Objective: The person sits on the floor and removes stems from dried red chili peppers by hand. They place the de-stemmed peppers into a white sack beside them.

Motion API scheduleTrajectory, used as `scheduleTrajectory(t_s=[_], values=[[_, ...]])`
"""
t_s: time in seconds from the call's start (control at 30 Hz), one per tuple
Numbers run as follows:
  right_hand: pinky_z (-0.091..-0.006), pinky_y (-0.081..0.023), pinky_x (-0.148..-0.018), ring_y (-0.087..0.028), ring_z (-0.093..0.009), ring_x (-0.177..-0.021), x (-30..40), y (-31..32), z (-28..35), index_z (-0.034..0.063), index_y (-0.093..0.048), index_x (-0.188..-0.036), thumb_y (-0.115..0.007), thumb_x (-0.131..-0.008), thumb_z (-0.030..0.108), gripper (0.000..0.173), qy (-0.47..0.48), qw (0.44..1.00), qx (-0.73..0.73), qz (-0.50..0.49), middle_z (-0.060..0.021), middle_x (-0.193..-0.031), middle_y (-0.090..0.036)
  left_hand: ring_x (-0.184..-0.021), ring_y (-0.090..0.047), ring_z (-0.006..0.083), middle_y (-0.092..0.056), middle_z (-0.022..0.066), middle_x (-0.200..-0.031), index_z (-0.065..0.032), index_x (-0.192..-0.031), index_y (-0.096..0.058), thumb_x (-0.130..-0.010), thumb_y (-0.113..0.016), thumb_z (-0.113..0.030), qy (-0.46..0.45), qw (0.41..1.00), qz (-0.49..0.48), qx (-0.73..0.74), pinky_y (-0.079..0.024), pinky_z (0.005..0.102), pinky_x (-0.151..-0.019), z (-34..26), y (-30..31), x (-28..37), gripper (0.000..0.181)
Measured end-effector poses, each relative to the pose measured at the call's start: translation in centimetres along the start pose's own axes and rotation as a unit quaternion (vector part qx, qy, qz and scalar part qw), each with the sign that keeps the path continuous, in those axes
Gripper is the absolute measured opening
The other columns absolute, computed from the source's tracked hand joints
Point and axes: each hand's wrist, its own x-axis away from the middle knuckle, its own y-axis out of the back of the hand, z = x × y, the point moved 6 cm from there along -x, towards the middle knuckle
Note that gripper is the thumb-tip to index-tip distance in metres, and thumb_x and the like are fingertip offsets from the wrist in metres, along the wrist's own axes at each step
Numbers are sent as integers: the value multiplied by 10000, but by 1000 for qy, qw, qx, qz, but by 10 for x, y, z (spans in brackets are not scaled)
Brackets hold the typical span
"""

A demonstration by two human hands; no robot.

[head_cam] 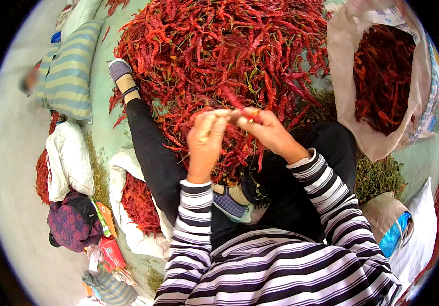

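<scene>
Both my hands are raised over the near part of a large pile of dried red chili peppers (212, 49). My right hand (267, 128) is closed on a few red chilies (251, 114), their yellowish stem ends showing between thumb and fingers. Close beside it on the left, my left hand (208, 139) has its fingers bent, the fingertips meeting those of my right hand. Motion blurs the fingertips, so whether the left fingers pinch anything is unclear. Below my hands, loose chilies lie between my legs, near my checked shoe (231, 204).
At the right stands an open woven sack (343, 69) of darker chilies, with green stems (380, 178) heaped below it. A white sack (127, 233) of red chilies lies by my left leg. Farther left are a striped full sack (70, 72), a white sack (72, 160) and a dark patterned cloth (74, 223).
</scene>
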Motion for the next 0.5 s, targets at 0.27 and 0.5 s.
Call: scheduleTrajectory(t_s=[0.27, 0.5], values=[[-223, -362, -484, -422, -39, -548, 13, -12, 4, 32, -549, -762, -561, -900, 169, 195, -82, 992, 18, 93, 44, -601, -494, -823, -564, 103, -601, 34, -942, -13, -1023, -591, -912, -529, -73, 215, 850, -25, 481, -455, 246, -754, 31, -33, 23, 141], [-226, -378, -486, -447, -45, -548, 30, -36, -3, 37, -583, -821, -578, -885, 165, 142, -21, 969, 114, 218, 33, -583, -507, -753, -571, 121, -591, 43, -840, 1, -1018, -560, -890, -531, -78, 355, 791, 130, 481, -454, 240, -685, 41, -1, 75, 153]])
